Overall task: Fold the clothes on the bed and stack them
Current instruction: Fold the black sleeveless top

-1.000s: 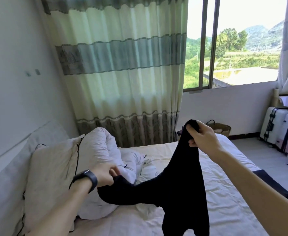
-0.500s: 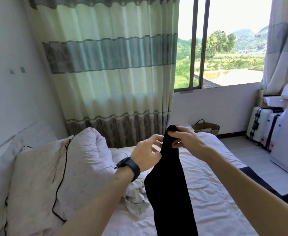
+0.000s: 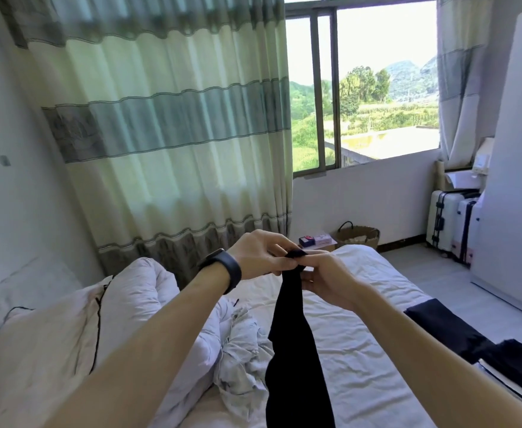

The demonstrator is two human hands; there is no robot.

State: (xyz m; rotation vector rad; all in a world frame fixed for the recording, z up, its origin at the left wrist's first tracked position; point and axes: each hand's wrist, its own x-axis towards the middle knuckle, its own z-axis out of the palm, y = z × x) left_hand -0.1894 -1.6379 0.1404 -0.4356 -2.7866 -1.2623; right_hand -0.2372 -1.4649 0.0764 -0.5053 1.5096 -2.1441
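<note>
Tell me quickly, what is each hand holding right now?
Left hand: pinches the top of the black garment.
Right hand: grips the same top end.

Just one view, from a camera worn on the head. Up high over the near edge of the bed point(image 3: 371, 335), looking forward and a bit down across it. Facing the window point(image 3: 377, 88) past the far side of the bed. Very close to the left hand point(image 3: 258, 253) and right hand point(image 3: 324, 281), raised above the bed with a black cloth point(image 3: 293, 350) pinched in them. Pillow point(image 3: 37, 350) end of the bed off to the left, floor point(image 3: 432, 273) beside the bed to the right.
</note>
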